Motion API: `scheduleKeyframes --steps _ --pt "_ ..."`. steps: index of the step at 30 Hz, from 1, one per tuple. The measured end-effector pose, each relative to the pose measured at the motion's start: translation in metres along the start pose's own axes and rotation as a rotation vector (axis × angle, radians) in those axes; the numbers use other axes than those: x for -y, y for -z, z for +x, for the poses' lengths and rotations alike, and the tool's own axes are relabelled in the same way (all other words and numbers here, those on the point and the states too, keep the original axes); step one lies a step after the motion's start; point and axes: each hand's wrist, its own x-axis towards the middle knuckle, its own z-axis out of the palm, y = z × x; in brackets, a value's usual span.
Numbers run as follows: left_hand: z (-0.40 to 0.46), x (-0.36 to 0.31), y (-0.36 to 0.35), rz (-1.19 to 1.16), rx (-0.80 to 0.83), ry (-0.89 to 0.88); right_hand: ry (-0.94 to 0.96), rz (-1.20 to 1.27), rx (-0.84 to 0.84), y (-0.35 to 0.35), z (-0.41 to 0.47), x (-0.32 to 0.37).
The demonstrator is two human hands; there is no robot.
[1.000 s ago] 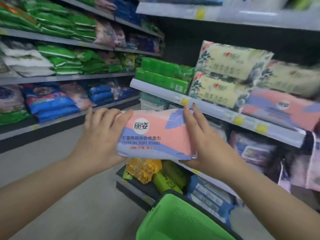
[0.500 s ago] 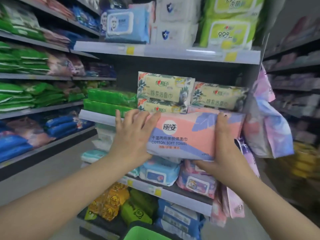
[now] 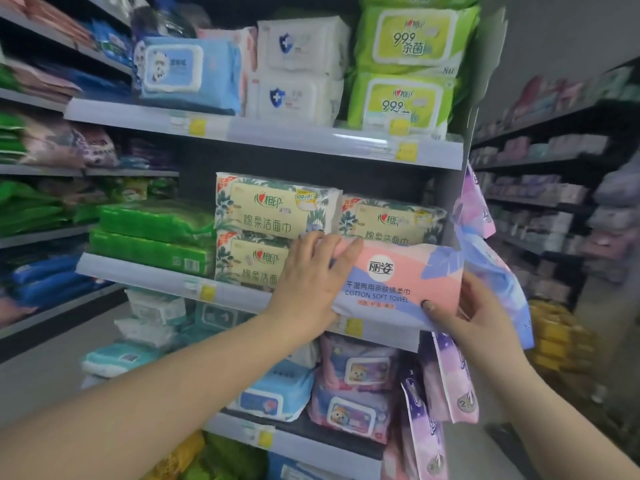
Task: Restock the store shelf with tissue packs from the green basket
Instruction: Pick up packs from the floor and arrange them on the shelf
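Currently: pink-and-lilac soft plastic cotton towel pack [image 3: 398, 284], gripped at both ends by left hand [image 3: 306, 289] and right hand [image 3: 465, 315], held level at the grey middle shelf [image 3: 166, 277] edge, evidently for sliding beneath the cream floral-print pack [image 3: 391, 220].

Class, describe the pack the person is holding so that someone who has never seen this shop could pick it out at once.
Find the middle shelf, the one with green packs on the left and cream leaf-printed packs beside them. At its right end, the left hand and right hand grip one pack at the shelf's front edge. Unlike its neighbours, it is pink and lilac, marked "COTTON SOFT TOWEL".
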Motion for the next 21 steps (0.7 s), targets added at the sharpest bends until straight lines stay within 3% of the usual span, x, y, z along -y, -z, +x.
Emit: scheduleKeyframes --steps 7,10,15,21 --pt "0.044 -0.002 -0.026 0.041 0.056 0.031 0.049 -0.182 -0.137 -0.006 0.039 -0.006" --pt "0.054 0.001 -0.04 0.058 0.17 0.006 0.038 -0.222 -0.146 -0.011 0.048 -0.011" --pt "0.073 0.01 -0.07 0.068 0.006 0.047 0.06 -0.241 -0.246 -0.023 0.073 -0.023" --pt "0.104 0.014 -0.085 0.06 -0.029 0.034 0.153 -0.292 -0.333 -0.031 0.1 -0.016"
